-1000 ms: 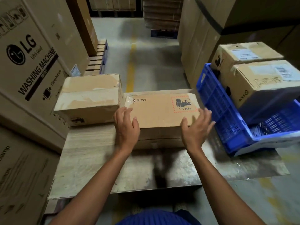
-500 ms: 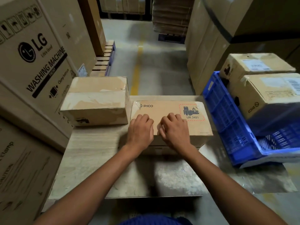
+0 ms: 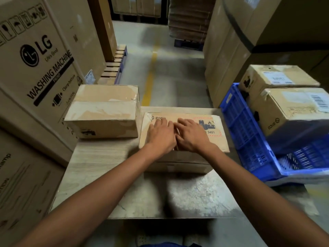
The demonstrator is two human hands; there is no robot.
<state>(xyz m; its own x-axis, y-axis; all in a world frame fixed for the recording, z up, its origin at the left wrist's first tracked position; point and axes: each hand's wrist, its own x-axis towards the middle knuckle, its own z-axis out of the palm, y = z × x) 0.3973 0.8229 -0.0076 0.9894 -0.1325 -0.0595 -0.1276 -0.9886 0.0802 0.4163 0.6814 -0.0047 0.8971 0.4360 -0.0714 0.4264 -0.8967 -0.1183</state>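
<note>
My left hand [image 3: 161, 135] and my right hand [image 3: 193, 137] lie flat, side by side, on top of the flat brown box [image 3: 218, 144]. My fingers are stretched out and press on the lid. They grab nothing. The box sits on the table [image 3: 99, 168], just beside a taller box [image 3: 105, 111] on its left. A blue crate [image 3: 247, 136] stands to its right.

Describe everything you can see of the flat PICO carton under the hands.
The PICO carton is a low, flat box of plain brown cardboard, closed, lying level on the pale table toward its far edge. Its top carries a printed logo and a red dashed label with a battery pictogram and 3481, both partly covered. The left hand and right hand rest flat on its top, side by side. A taped box sits close on its left.
</note>
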